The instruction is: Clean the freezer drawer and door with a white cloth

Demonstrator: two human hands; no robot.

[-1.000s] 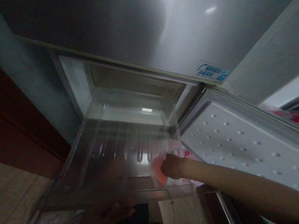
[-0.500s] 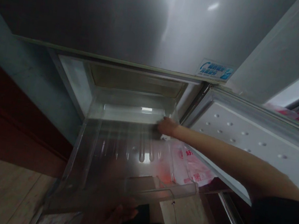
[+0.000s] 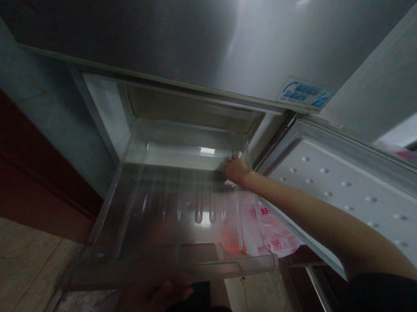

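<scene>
A clear drawer (image 3: pixel 160 206) fills the middle of the frame, with its far end at the opening of a fridge (image 3: pixel 141 21) and its front edge near the bottom. The right hand (image 3: pixel 236 173) comes in from the right and has its fingers closed on a crumpled white cloth (image 3: pixel 230 183), at the drawer's far right corner, right of centre in the frame. The left hand (image 3: pixel 166 295) is at bottom centre, by the drawer's front edge, dim and blurred; I cannot tell whether it grips the drawer. A white door (image 3: pixel 344 193) with raised dots stands open on the right. Below it, just beside the drawer, lies a pink and white plastic bag (image 3: pixel 278 235). A blue and white sticker (image 3: pixel 305 93) is on the fridge front, upper right
</scene>
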